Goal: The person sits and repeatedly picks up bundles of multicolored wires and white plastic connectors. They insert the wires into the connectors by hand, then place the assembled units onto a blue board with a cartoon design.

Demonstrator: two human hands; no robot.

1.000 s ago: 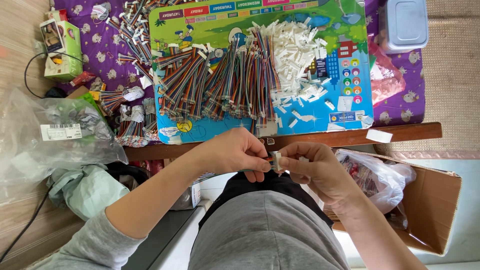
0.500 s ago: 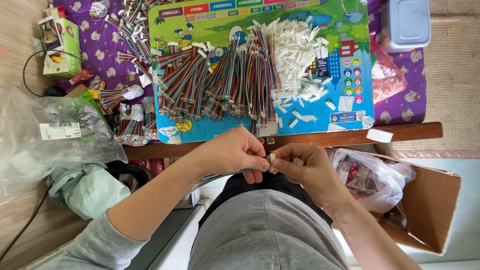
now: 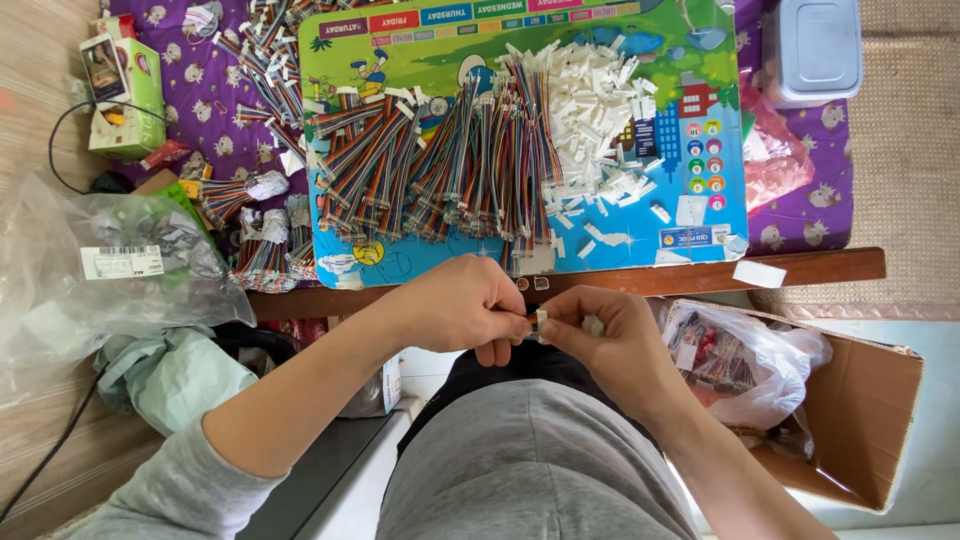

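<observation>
Both hands have stayed together just off the table's near edge (image 3: pixel 800 270), barely shifting. Left hand (image 3: pixel 465 305) and right hand (image 3: pixel 610 340) pinch one small white connector (image 3: pixel 540 320) between their fingertips, below the rainbow wire bundles (image 3: pixel 450 160) on the colourful board (image 3: pixel 700 215).

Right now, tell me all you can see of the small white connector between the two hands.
The small white connector looks like a moulded plastic housing, blocky and pale. It is pinched between the fingertips of the left hand and the right hand, held over the lap just in front of the table edge. Fingers cover most of it, so pins or wires cannot be made out.
</observation>
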